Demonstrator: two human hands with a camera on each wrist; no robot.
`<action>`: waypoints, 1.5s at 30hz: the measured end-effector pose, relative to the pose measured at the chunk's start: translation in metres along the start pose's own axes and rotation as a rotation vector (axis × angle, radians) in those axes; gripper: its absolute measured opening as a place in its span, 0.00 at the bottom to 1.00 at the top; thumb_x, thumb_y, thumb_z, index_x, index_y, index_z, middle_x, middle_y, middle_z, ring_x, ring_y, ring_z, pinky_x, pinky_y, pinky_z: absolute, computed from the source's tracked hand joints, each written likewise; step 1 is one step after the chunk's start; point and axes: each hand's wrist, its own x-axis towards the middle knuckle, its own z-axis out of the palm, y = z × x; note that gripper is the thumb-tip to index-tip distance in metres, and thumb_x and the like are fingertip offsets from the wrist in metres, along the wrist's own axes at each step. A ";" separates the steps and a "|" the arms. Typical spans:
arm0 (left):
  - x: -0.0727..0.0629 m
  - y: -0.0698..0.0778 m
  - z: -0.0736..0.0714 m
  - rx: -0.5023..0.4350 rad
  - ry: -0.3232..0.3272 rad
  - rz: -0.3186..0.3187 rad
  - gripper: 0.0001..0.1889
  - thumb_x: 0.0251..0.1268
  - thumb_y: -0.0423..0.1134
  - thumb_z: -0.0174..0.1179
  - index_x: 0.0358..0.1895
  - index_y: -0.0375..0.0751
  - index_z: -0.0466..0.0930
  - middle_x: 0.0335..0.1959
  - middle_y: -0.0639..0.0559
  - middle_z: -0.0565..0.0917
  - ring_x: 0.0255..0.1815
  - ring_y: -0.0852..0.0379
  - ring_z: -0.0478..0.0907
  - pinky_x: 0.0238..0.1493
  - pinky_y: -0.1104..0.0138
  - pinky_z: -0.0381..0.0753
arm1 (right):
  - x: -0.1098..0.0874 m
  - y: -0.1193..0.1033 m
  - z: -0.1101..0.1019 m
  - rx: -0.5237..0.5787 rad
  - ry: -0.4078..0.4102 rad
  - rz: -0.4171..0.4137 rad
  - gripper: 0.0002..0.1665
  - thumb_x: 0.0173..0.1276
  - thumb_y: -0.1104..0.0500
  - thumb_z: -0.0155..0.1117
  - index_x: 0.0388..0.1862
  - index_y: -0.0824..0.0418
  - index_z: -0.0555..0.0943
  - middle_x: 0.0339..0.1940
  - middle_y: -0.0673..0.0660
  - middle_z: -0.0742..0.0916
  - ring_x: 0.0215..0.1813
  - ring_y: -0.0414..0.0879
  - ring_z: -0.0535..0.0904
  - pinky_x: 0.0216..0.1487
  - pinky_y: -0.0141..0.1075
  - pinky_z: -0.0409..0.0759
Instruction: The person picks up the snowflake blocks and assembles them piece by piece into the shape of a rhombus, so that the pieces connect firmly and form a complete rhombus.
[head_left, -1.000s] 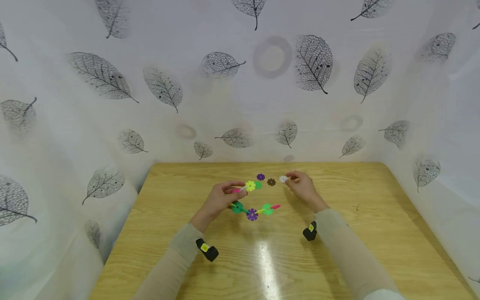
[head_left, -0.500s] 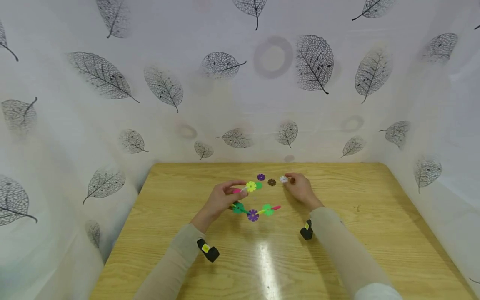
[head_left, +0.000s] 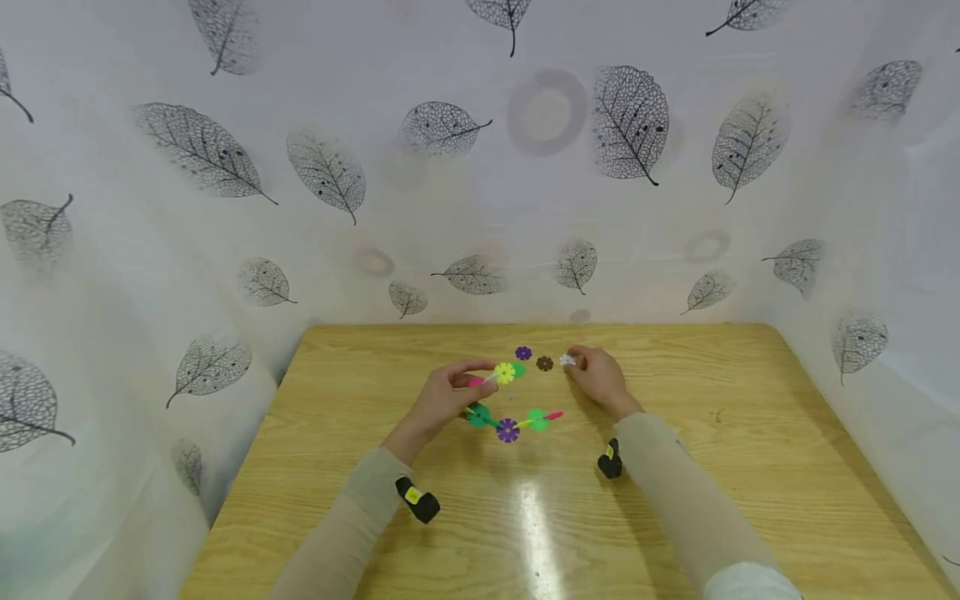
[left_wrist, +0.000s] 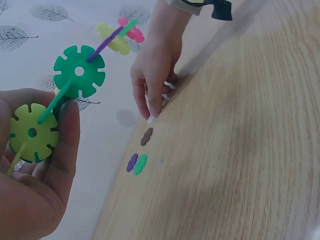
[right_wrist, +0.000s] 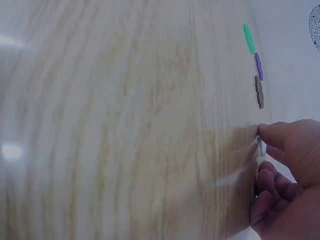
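Observation:
My left hand (head_left: 442, 400) grips a chain of slotted, flower-shaped plastic discs, holding it above the table. A yellow disc (head_left: 504, 372), a purple disc (head_left: 507, 430) and several green and pink ones are linked edge to edge in it. In the left wrist view, the thumb and fingers close around a yellow-green disc (left_wrist: 45, 137) joined through a thin green one to a green disc (left_wrist: 64, 77). At the table's far side my right hand (head_left: 600, 379) pinches a white disc (head_left: 567, 360), tilted at the tabletop. Fingers partly hide it in both wrist views.
Left of the white disc lie a brown disc (head_left: 545, 363), a purple disc (head_left: 523, 353) and a loose green disc (left_wrist: 140, 164). A small, faint clear piece (left_wrist: 159, 163) is near them. Behind the wooden table (head_left: 735, 500) hangs a leaf-patterned curtain (head_left: 480, 208).
My right hand has shifted slightly left and its fingers now pinch the white disc, which has tipped from lying flat. The left hand and its chain have hardly moved.

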 end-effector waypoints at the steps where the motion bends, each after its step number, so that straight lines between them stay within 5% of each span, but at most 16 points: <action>1: 0.000 0.000 0.000 -0.001 0.000 -0.001 0.21 0.74 0.37 0.68 0.67 0.42 0.81 0.37 0.56 0.90 0.26 0.63 0.81 0.26 0.71 0.86 | 0.000 0.000 0.000 0.006 0.004 0.004 0.23 0.76 0.57 0.66 0.63 0.71 0.81 0.26 0.55 0.79 0.27 0.46 0.69 0.30 0.35 0.66; 8: 0.000 0.000 0.001 -0.006 0.000 -0.008 0.22 0.73 0.37 0.68 0.68 0.42 0.81 0.37 0.57 0.90 0.25 0.63 0.82 0.26 0.71 0.86 | -0.002 -0.001 -0.001 0.073 0.016 0.051 0.22 0.74 0.58 0.67 0.60 0.71 0.81 0.28 0.58 0.81 0.27 0.47 0.69 0.29 0.36 0.67; 19: 0.000 0.001 0.001 0.000 0.026 -0.012 0.22 0.73 0.37 0.69 0.67 0.43 0.82 0.38 0.55 0.90 0.25 0.63 0.81 0.26 0.70 0.86 | -0.009 -0.002 -0.001 0.215 0.036 0.052 0.13 0.74 0.64 0.66 0.54 0.67 0.81 0.41 0.64 0.86 0.44 0.56 0.83 0.47 0.47 0.82; 38: 0.003 -0.003 -0.004 -0.019 0.021 -0.023 0.23 0.72 0.36 0.69 0.68 0.42 0.81 0.36 0.57 0.89 0.24 0.63 0.81 0.26 0.71 0.86 | -0.030 -0.051 -0.027 0.310 0.013 -0.030 0.11 0.76 0.59 0.68 0.50 0.64 0.85 0.45 0.61 0.89 0.43 0.49 0.83 0.43 0.37 0.83; 45: 0.003 -0.001 -0.004 -0.010 0.029 -0.018 0.23 0.74 0.31 0.63 0.70 0.41 0.79 0.54 0.33 0.88 0.33 0.61 0.84 0.29 0.71 0.87 | -0.039 -0.074 -0.033 0.347 0.019 -0.114 0.09 0.73 0.60 0.69 0.48 0.63 0.86 0.40 0.59 0.89 0.39 0.46 0.81 0.40 0.32 0.82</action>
